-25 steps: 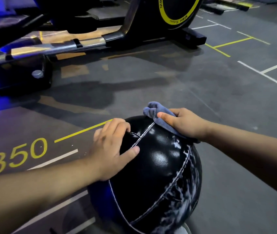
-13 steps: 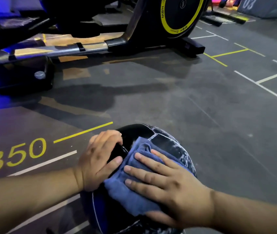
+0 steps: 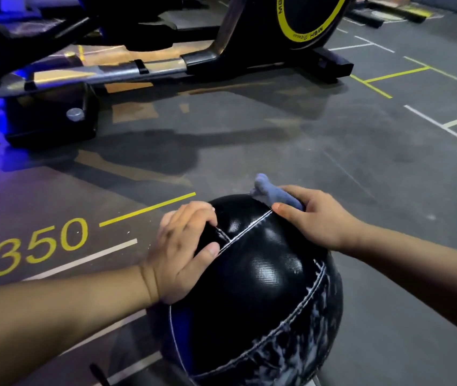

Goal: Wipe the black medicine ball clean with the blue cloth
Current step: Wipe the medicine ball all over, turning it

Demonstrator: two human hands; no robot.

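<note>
One view only: wide-angle head-worn camera, facing forward and steeply down. Near range: round black textured medicine ball with white stitched seams [image 3: 263, 274] fills frame bottom at 6 o'clock; left hand [image 3: 182, 252] rests on it at its 9 o'clock, right hand [image 3: 322, 218] gripping crumpled blue cloth [image 3: 269, 190] at its 1 o'clock. Grey line-marked gym floor [image 3: 277, 162] recedes toward 12 o'clock, black exercise machine with yellow-ringed flywheel [image 3: 305, 18] cropped by top edge

Rests left hand [image 3: 177, 252] on black medicine ball [image 3: 263, 288]; grips bunched blue cloth [image 3: 269, 192] against its far top with right hand [image 3: 322, 218].
</note>
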